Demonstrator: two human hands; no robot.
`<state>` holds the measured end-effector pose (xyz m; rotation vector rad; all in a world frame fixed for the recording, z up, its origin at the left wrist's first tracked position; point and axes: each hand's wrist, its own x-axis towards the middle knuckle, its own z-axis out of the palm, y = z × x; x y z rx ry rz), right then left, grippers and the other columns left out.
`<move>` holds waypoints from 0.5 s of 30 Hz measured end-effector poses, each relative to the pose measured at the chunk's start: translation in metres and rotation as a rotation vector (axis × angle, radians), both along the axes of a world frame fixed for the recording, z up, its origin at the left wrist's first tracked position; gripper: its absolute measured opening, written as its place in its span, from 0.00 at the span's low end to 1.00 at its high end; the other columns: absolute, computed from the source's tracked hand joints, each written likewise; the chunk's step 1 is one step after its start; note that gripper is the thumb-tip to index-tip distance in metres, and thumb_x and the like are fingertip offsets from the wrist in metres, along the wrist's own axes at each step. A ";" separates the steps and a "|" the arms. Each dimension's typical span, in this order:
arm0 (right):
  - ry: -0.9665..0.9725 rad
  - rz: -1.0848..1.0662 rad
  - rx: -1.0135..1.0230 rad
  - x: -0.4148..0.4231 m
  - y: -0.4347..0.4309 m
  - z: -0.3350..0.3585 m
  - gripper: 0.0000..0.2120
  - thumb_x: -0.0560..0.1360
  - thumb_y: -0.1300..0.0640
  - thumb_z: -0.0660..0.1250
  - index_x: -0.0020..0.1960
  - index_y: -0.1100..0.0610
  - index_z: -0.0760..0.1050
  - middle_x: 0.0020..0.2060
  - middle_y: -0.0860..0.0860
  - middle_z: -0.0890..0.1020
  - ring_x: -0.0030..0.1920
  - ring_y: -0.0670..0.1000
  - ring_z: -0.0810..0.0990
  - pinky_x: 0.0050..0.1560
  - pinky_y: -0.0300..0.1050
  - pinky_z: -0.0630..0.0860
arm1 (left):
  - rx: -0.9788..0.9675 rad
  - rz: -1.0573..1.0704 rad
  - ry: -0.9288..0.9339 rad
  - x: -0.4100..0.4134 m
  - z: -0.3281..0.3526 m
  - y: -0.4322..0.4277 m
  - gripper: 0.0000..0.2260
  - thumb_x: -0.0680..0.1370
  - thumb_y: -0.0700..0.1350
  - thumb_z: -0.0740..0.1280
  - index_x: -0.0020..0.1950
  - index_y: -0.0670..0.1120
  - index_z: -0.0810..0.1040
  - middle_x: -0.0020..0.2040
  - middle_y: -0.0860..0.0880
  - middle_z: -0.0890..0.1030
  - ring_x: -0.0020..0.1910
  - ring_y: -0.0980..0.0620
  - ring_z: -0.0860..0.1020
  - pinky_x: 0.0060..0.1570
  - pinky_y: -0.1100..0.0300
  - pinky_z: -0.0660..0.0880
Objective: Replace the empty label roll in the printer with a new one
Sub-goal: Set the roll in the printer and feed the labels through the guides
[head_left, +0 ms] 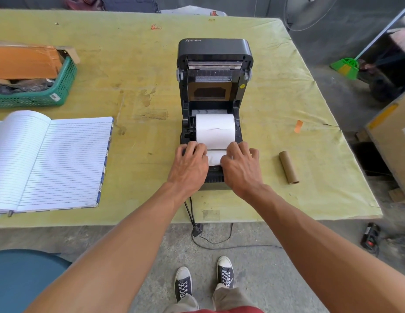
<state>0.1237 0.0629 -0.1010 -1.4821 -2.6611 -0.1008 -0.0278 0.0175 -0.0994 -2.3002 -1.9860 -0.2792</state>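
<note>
Black plastic label printer (214, 123) stands near the middle of a yellow-green covered tabletop (140, 71), its lid (214, 55) swung up and back so the bay lies open. A white label roll (215, 129) sits across that bay, between the side guides. From the roll a loose paper strip (216, 157) runs toward the near side, over the printer's front.

The left hand (190, 163) rests on the front left of the printer and the right hand (241, 166) on the front right, with the strip between them. On both, the fingers are bent down, tips at the near edge of the roll, and the thumbs lie against the strip's side edges. Whether they pinch the paper or only press on it cannot be told, since the hands cover the contact.

A brown cardboard tube (288, 167), bare of labels, lies on the tabletop to the right of the printer, apart from it. Farther right and a little beyond lies a small orange scrap (298, 126).

To the left an open lined notebook (54, 161) lies flat. Beyond it, at the far left, a green plastic basket (59, 91) holds cardboard and dark wrapping. Black cables (192, 213) hang from the near edge of the tabletop down to the concrete floor (253, 267), where a pair of black-and-white sneakers (204, 279) stands.
</note>
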 end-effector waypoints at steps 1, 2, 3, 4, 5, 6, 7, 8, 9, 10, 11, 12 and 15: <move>-0.004 0.001 -0.004 0.001 -0.001 0.001 0.05 0.70 0.65 0.71 0.37 0.59 0.77 0.49 0.53 0.73 0.51 0.56 0.68 0.50 0.54 0.64 | -0.006 -0.007 0.000 0.001 0.001 -0.002 0.19 0.74 0.38 0.49 0.46 0.38 0.81 0.55 0.44 0.77 0.58 0.43 0.72 0.57 0.45 0.68; -0.006 0.003 -0.008 0.002 -0.003 0.001 0.05 0.70 0.65 0.70 0.38 0.58 0.77 0.49 0.53 0.73 0.51 0.56 0.68 0.50 0.54 0.64 | -0.010 -0.010 -0.003 0.001 0.001 -0.004 0.20 0.73 0.38 0.49 0.46 0.39 0.81 0.55 0.45 0.77 0.59 0.43 0.71 0.58 0.45 0.68; -0.008 0.004 -0.011 0.003 -0.004 0.002 0.05 0.71 0.65 0.70 0.38 0.58 0.78 0.49 0.53 0.73 0.51 0.56 0.68 0.50 0.54 0.65 | -0.013 -0.010 -0.007 0.002 0.001 -0.007 0.19 0.74 0.38 0.49 0.46 0.39 0.81 0.55 0.45 0.76 0.59 0.43 0.71 0.59 0.45 0.67; -0.008 0.005 -0.014 0.003 -0.007 0.002 0.05 0.71 0.65 0.69 0.38 0.58 0.78 0.49 0.53 0.73 0.51 0.56 0.68 0.51 0.54 0.65 | -0.015 -0.006 -0.007 0.002 0.001 -0.009 0.18 0.74 0.37 0.51 0.47 0.39 0.81 0.55 0.45 0.77 0.59 0.43 0.71 0.59 0.45 0.67; -0.009 0.005 -0.018 0.004 -0.008 0.002 0.05 0.71 0.65 0.68 0.38 0.58 0.78 0.50 0.53 0.73 0.51 0.56 0.68 0.51 0.54 0.65 | -0.014 0.000 -0.004 0.002 0.000 -0.012 0.16 0.74 0.37 0.53 0.47 0.39 0.81 0.55 0.44 0.77 0.59 0.43 0.71 0.59 0.45 0.68; -0.012 0.006 -0.021 0.005 -0.010 0.002 0.04 0.72 0.65 0.68 0.39 0.58 0.78 0.50 0.53 0.73 0.52 0.56 0.68 0.51 0.54 0.65 | -0.012 0.005 0.000 0.003 0.000 -0.014 0.15 0.75 0.36 0.55 0.48 0.38 0.81 0.55 0.44 0.77 0.60 0.43 0.71 0.59 0.45 0.68; -0.016 0.009 -0.025 0.006 -0.011 0.003 0.04 0.72 0.64 0.68 0.40 0.58 0.78 0.50 0.53 0.73 0.52 0.56 0.68 0.51 0.54 0.65 | -0.009 0.008 0.005 0.004 0.000 -0.016 0.14 0.75 0.35 0.56 0.49 0.38 0.81 0.55 0.44 0.78 0.60 0.43 0.72 0.59 0.45 0.68; -0.019 0.014 -0.027 0.006 -0.012 0.003 0.04 0.72 0.64 0.68 0.40 0.58 0.79 0.50 0.53 0.73 0.52 0.56 0.68 0.52 0.54 0.65 | -0.011 0.010 0.012 0.004 0.000 -0.018 0.14 0.75 0.35 0.57 0.50 0.38 0.82 0.55 0.44 0.78 0.60 0.43 0.72 0.59 0.45 0.68; -0.020 0.019 -0.028 0.007 -0.012 0.004 0.04 0.72 0.64 0.68 0.40 0.58 0.79 0.50 0.53 0.73 0.52 0.56 0.68 0.52 0.54 0.65 | -0.015 0.010 0.018 0.005 0.001 -0.019 0.14 0.76 0.35 0.57 0.50 0.38 0.81 0.55 0.44 0.78 0.61 0.43 0.72 0.60 0.45 0.68; -0.021 0.026 -0.028 0.008 -0.013 0.004 0.04 0.73 0.64 0.68 0.41 0.58 0.79 0.50 0.53 0.73 0.52 0.56 0.68 0.52 0.54 0.65 | -0.017 0.009 0.017 0.005 0.001 -0.020 0.14 0.77 0.35 0.57 0.51 0.38 0.81 0.56 0.44 0.78 0.61 0.43 0.72 0.60 0.46 0.67; -0.023 0.034 -0.026 0.009 -0.013 0.005 0.04 0.73 0.63 0.67 0.41 0.58 0.79 0.50 0.53 0.73 0.53 0.56 0.68 0.52 0.54 0.66 | -0.013 0.009 0.008 0.005 0.001 -0.021 0.13 0.77 0.35 0.57 0.51 0.38 0.81 0.56 0.45 0.78 0.61 0.43 0.71 0.61 0.46 0.67; -0.025 0.044 -0.024 0.009 -0.014 0.006 0.04 0.73 0.63 0.67 0.41 0.58 0.80 0.51 0.52 0.73 0.53 0.56 0.68 0.52 0.54 0.66 | -0.011 0.012 -0.013 0.005 0.001 -0.023 0.13 0.78 0.36 0.57 0.52 0.38 0.81 0.56 0.45 0.78 0.61 0.44 0.71 0.62 0.46 0.67; -0.037 0.083 -0.025 0.014 -0.020 0.006 0.04 0.73 0.62 0.67 0.42 0.57 0.80 0.50 0.52 0.72 0.53 0.55 0.68 0.53 0.54 0.66 | -0.017 0.013 -0.076 0.006 0.000 -0.031 0.18 0.79 0.38 0.51 0.52 0.39 0.80 0.55 0.46 0.78 0.60 0.45 0.72 0.62 0.46 0.66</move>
